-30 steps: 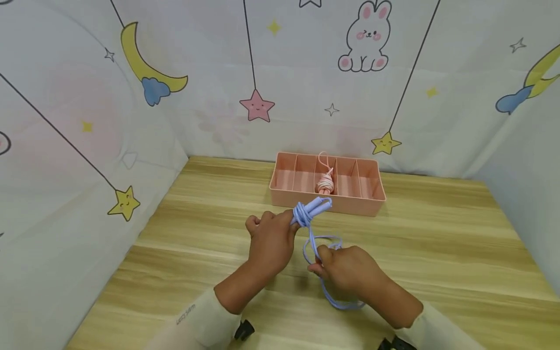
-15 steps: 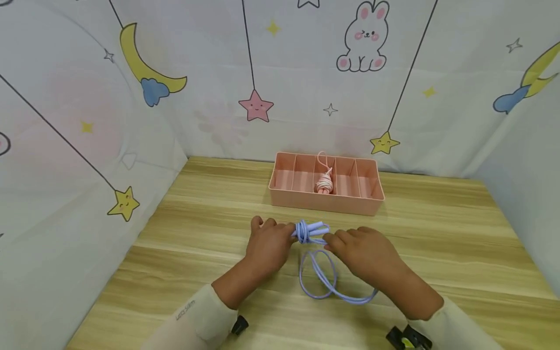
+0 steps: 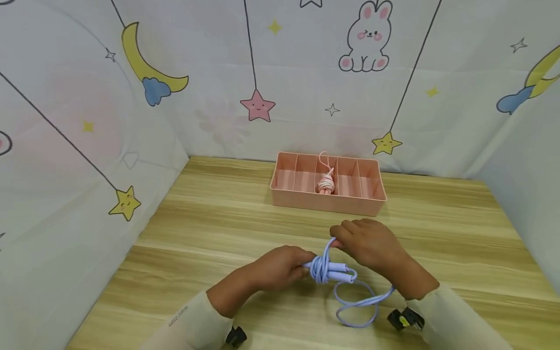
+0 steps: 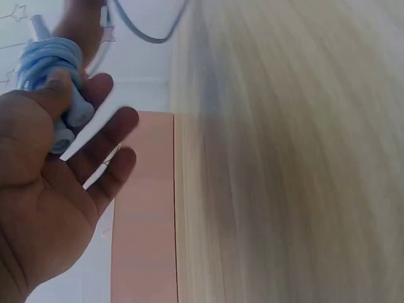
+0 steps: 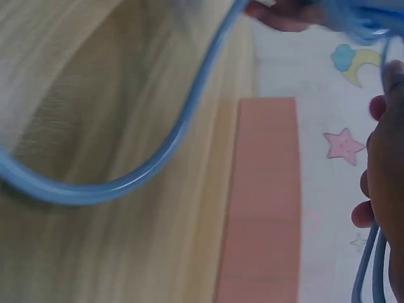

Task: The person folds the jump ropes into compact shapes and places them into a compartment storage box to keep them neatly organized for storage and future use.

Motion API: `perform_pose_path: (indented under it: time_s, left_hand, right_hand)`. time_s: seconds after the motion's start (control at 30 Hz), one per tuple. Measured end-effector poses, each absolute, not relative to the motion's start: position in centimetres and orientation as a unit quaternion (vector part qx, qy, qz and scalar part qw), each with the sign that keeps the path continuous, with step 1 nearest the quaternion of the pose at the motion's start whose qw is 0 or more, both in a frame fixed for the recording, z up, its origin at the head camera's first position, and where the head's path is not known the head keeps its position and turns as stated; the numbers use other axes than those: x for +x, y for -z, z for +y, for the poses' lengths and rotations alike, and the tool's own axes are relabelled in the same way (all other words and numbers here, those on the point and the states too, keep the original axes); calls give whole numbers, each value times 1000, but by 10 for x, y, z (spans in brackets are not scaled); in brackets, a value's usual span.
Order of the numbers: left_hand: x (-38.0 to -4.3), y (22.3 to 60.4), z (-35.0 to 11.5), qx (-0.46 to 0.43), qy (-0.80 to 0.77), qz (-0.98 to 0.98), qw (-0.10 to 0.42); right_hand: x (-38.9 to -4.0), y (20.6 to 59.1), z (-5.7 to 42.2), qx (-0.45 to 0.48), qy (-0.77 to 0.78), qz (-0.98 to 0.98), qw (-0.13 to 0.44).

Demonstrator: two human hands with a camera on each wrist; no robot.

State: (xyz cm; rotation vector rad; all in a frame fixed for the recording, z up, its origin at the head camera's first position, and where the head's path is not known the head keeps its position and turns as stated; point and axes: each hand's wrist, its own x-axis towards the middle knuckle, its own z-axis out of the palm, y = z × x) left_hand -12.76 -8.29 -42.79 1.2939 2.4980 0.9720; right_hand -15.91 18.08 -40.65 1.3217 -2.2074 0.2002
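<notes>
My left hand (image 3: 280, 266) pinches the handles of a lavender-blue jump rope (image 3: 321, 270) between thumb and finger; its other fingers are spread in the left wrist view. Several turns of cord wrap the middle of the two handles, whose free ends point right. My right hand (image 3: 372, 245) holds the cord just above and right of the bundle, and a strand runs taut between them. Slack cord (image 3: 358, 324) loops low beneath the right hand. In the right wrist view the cord (image 5: 151, 165) curves across the foreground, and the bundle is blurred at the top.
At the back of the wooden table (image 3: 210, 209) stands a pink divided box (image 3: 323, 201). Its middle compartment holds a wound pink jump rope (image 3: 325, 183), a loop sticking up. A printed fabric curtain (image 3: 218, 73) encloses the back and sides.
Both hands first lowered the bundle toward me; the left hand then moved right and nearer, turning it. My right hand has carried the cord from below the bundle to above its right side.
</notes>
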Motion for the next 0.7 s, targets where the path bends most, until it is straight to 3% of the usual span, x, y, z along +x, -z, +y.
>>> perform_pose_path:
  time_s: [0.13, 0.27, 0.37, 0.53, 0.7]
  left_hand:
    - [-123, 424, -85, 374, -440, 805, 134]
    - [-123, 422, -86, 317, -481, 810, 113]
    - [-124, 423, -86, 281, -483, 824, 91]
    - [-122, 426, -82, 221, -504, 833, 58]
    - [-125, 429, -73, 163, -448, 877, -53]
  right_hand:
    - [-158, 423, 179, 479, -113, -835, 247]
    - [-149, 434, 174, 482, -93, -835, 247]
    - [-139, 431, 168, 463, -93, -856, 211]
    - [-127, 415, 154, 397, -195, -895, 64]
    - [-116, 407, 143, 341, -301, -889, -60]
